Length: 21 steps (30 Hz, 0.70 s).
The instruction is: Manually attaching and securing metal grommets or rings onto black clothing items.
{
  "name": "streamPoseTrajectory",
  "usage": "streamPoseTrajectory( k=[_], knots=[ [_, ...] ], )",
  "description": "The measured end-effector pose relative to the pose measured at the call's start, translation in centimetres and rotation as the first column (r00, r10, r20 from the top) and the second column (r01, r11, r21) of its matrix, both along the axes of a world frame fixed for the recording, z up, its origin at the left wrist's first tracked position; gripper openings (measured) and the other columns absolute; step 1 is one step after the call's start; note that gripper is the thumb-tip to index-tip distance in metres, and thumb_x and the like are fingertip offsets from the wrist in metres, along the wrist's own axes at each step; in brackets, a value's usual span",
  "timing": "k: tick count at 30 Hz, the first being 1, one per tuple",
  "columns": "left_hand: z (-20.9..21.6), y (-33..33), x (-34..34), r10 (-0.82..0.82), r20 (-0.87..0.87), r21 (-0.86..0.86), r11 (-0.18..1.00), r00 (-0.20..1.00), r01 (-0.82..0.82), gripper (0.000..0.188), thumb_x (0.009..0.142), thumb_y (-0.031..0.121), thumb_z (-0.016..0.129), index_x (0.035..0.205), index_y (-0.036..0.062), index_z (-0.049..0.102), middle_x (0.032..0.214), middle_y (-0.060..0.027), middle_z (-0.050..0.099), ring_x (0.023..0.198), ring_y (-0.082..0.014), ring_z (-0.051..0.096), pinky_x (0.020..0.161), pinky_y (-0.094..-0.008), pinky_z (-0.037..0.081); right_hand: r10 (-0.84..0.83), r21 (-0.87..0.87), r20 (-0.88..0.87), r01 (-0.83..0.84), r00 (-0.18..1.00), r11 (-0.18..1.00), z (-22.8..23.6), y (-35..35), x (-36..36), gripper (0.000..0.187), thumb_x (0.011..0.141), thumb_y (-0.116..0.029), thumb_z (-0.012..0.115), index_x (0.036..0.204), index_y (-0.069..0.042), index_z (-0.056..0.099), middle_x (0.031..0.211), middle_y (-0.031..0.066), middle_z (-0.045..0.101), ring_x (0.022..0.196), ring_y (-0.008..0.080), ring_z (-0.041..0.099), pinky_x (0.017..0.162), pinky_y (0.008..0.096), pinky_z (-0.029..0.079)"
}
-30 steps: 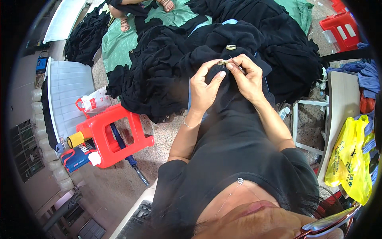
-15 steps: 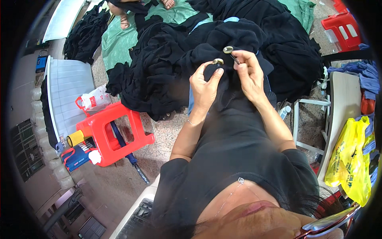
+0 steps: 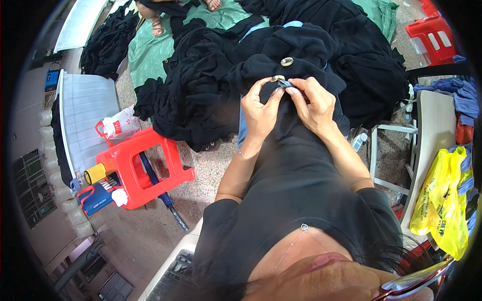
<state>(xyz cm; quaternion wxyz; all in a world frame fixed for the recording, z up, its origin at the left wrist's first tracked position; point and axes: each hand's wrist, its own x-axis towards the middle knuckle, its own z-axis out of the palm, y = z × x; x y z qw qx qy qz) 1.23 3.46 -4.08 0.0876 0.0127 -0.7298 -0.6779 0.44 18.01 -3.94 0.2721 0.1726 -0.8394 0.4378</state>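
A black knit garment (image 3: 296, 45) lies across my lap, with a round gold-rimmed button (image 3: 286, 61) facing up on it. My left hand (image 3: 261, 108) is closed, pinching a fold of this garment between thumb and forefinger. A second button (image 3: 275, 78) shows at those fingertips. Close beside it, my right hand (image 3: 316, 103) is also closed, its thumb and fingers on a small dark tool (image 3: 284, 84) touching the cloth under that button. My fingers partly hide the tool, and its exact kind does not show.
More black garments (image 3: 193, 85) are heaped ahead on a green sheet (image 3: 145, 55), near another person's sandaled foot (image 3: 157, 29). A red stool (image 3: 145, 168) stands left, a light board (image 3: 434, 120) and a yellow bag (image 3: 442, 200) right.
My right hand has turned and come down beside my left fingertips. The small dark tool, held apart before, now touches the cloth by the button; the upper button is uncovered.
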Motion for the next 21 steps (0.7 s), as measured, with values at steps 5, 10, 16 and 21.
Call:
streamPoseTrajectory(
  k=[5, 10, 16, 21],
  knots=[
    [-0.12, -0.01, -0.03, -0.004, -0.005, -0.009, 1.000, 1.000, 0.004, 0.022, 0.086, 0.004, 0.074, 0.106, -0.0035, 0.068, 0.095, -0.0046, 0.071, 0.086, -0.0086, 0.063, 0.079, -0.0226, 0.052, 0.006, -0.018, 0.012, -0.006, 1.000, 1.000, 0.00, -0.13, -0.01, 0.017, 0.082, -0.011, 0.076, 0.095, -0.003, 0.068, 0.073, 0.0059, 0.060, 0.058, 0.0176, 0.061, 0.052, 0.0279, 0.047],
    [0.16, 0.16, -0.03, -0.006, 0.013, 0.018, 1.000, 1.000, 0.006, 0.022, 0.086, 0.004, 0.074, 0.106, -0.0036, 0.068, 0.096, -0.0051, 0.071, 0.086, -0.0090, 0.064, 0.080, -0.0228, 0.052, 0.045, -0.101, 0.093, -0.036, 0.995, 0.994, 0.03, 0.12, -0.07, 0.015, 0.083, -0.010, 0.075, 0.094, -0.002, 0.068, 0.074, 0.0061, 0.062, 0.058, 0.0166, 0.061, 0.051, 0.0264, 0.046],
    [0.19, 0.12, 0.01, -0.003, 0.007, 0.000, 1.000, 1.000, 0.003, 0.022, 0.086, 0.003, 0.074, 0.106, -0.0035, 0.068, 0.096, -0.0055, 0.071, 0.086, -0.0093, 0.064, 0.080, -0.0228, 0.052, 0.034, -0.083, 0.059, -0.029, 0.998, 0.996, -0.15, -0.04, -0.05, 0.015, 0.084, -0.009, 0.075, 0.094, -0.002, 0.068, 0.074, 0.0061, 0.062, 0.057, 0.0158, 0.061, 0.051, 0.0256, 0.047],
    [0.20, 0.17, 0.11, -0.009, 0.010, 0.020, 1.000, 1.000, 0.008, 0.021, 0.086, 0.003, 0.073, 0.106, -0.0034, 0.068, 0.096, -0.0053, 0.071, 0.086, -0.0091, 0.064, 0.080, -0.0229, 0.052, 0.036, -0.104, 0.082, -0.027, 0.996, 0.994, -0.03, -0.09, 0.11, 0.015, 0.083, -0.009, 0.075, 0.094, -0.002, 0.068, 0.074, 0.0060, 0.063, 0.058, 0.0159, 0.061, 0.051, 0.0256, 0.047]
  ],
)
